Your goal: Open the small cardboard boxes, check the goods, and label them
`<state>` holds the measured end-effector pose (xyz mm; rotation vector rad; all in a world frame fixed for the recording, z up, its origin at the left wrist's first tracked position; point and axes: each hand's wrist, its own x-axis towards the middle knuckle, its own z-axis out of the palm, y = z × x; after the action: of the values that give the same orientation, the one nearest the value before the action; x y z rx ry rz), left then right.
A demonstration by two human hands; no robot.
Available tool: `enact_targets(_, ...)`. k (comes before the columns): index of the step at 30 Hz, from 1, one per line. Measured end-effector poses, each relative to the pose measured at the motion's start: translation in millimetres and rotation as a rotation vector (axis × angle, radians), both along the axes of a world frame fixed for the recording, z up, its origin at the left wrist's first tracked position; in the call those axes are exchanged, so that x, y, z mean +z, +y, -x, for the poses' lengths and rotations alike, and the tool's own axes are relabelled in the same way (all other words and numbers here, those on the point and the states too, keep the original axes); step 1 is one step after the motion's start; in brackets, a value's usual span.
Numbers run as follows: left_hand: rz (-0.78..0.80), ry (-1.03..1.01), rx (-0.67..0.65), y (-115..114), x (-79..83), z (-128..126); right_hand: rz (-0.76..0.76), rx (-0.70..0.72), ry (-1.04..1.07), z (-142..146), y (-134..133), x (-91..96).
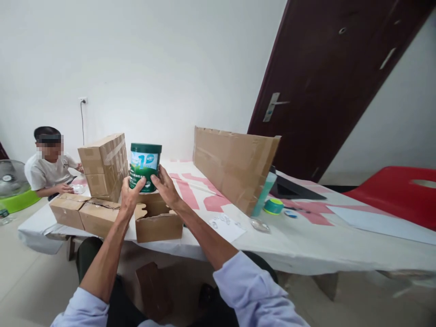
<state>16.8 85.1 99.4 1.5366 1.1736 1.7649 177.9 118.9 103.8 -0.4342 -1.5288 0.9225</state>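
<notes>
Both my hands hold a green can (144,165) with a dark green lid and a white-blue label, upright, above an open cardboard box (158,221) at the table's near edge. My left hand (130,193) grips the can's lower left side. My right hand (165,183) wraps its lower right side from behind. The box's flaps stand open below the can.
A closed carton (105,165) stands behind low boxes (84,212) on the left. A flattened cardboard sheet (235,164) stands upright on the white-covered table (306,245), by a tape roll (273,206). A person (49,168) sits far left. A red chair (395,193) is right.
</notes>
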Motion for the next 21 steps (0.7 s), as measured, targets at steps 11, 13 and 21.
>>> enact_targets(11, 0.152, 0.138, -0.149, 48, -31.4, 19, 0.494, -0.026, -0.122, 9, 35, -49.4)
enact_targets(13, 0.18, 0.135, -0.158, 52, -39.3, 19, 0.535, -0.038, -0.138, 9, 37, -56.1)
enact_targets(21, 0.229, 0.13, -0.206, 49, -37.0, 23, 0.558, -0.078, -0.156, 15, 40, -61.6)
